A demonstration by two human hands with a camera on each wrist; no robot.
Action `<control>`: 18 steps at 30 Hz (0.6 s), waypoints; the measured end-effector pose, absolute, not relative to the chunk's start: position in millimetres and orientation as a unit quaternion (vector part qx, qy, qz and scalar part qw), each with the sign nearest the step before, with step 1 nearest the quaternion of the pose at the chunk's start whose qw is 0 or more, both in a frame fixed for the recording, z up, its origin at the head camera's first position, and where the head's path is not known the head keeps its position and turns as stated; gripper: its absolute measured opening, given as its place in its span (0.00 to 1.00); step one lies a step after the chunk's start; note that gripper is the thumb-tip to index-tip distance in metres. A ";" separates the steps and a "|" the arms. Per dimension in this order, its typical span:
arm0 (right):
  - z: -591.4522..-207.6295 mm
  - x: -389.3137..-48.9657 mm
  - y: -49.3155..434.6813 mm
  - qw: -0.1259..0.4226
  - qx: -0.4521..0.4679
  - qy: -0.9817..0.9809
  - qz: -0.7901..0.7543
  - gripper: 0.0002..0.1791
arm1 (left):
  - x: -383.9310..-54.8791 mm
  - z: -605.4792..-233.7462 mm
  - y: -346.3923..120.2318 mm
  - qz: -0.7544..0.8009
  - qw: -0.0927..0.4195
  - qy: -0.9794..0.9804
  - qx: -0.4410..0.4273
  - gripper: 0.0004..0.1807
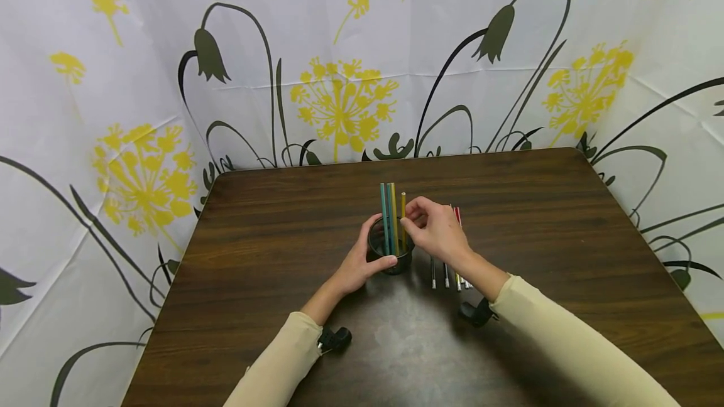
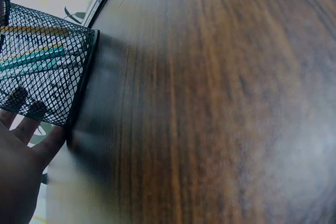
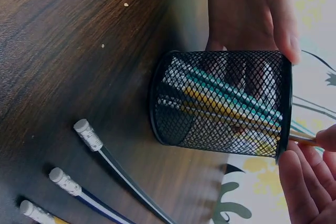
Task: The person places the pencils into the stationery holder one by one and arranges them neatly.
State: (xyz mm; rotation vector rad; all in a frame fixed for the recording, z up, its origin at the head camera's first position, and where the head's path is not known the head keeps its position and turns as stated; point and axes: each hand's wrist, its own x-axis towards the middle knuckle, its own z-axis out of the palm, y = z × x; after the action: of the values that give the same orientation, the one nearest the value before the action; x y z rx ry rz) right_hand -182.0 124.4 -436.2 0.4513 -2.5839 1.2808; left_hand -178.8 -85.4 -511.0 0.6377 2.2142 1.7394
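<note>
A black mesh pencil cup (image 3: 220, 103) stands upright on the table. My left hand (image 1: 357, 259) holds it from the left side, with the thumb near the rim and the other fingers around the far side. Inside the cup lean teal pencils (image 1: 384, 206) and a yellow pencil (image 1: 393, 203). Over the right part of the rim, my right hand (image 1: 437, 228) pinches another yellow pencil (image 1: 403, 206) between thumb and fingers. That pencil's eraser end is down inside the cup, showing through the mesh in the right wrist view.
Several pencils (image 1: 446, 275) lie on the table right of the cup, partly under my right forearm, their white erasers (image 3: 88, 134) toward me. The dark wooden table (image 1: 271, 218) reaches back to a flower-printed curtain (image 1: 339, 30).
</note>
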 end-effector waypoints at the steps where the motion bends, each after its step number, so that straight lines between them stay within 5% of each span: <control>1: -436.2 -182.5 123.3 0.112 0.150 -0.881 0.435 0.06 | -178.6 -510.9 -85.6 0.596 0.126 0.762 0.218 0.48; 10: -434.2 -188.0 112.9 0.135 0.113 -0.893 0.414 0.04 | -179.3 -509.4 -85.8 0.590 0.128 0.767 0.218 0.47; 18: -434.5 -193.1 110.5 0.130 0.099 -0.894 0.416 0.04 | -167.3 -472.6 -86.0 0.595 0.162 0.754 0.229 0.47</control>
State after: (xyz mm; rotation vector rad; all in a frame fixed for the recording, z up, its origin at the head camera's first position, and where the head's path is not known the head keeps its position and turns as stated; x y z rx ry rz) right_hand -193.1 110.5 -434.5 0.2886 -2.5987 1.2092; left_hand -167.3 -86.0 -472.6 0.6532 2.1507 1.6967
